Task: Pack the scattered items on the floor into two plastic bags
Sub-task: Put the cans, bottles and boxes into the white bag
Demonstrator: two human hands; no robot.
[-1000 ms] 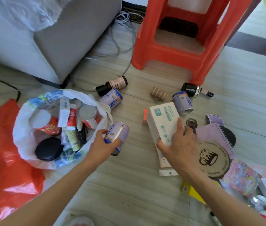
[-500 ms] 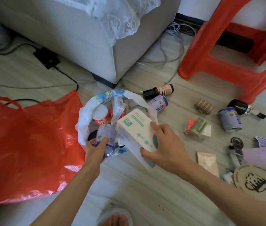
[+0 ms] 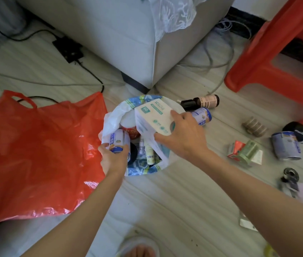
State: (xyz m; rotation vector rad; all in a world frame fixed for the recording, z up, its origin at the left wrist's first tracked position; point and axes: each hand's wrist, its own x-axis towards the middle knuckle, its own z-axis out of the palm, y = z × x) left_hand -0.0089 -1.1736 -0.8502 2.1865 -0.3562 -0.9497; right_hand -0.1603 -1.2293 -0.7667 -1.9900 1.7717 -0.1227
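A white and blue plastic bag lies open on the floor, holding a red-labelled jar, a black lid and small tubes. My left hand grips a small blue and white can at the bag's left rim. My right hand holds a white box with green print over the bag's mouth. A red plastic bag lies flat to the left. Loose on the floor to the right are another can, a brown bottle, a third can and a green packet.
A grey sofa corner stands behind the bags, with cables and a black plug to its left. A red plastic stool is at the upper right. A black bottle, a brown roll and a clip lie at right. My foot shows at the bottom.
My right hand carried the white box from the floor at right to over the white bag. My left hand brought the can to the bag's left rim. The view swung left.
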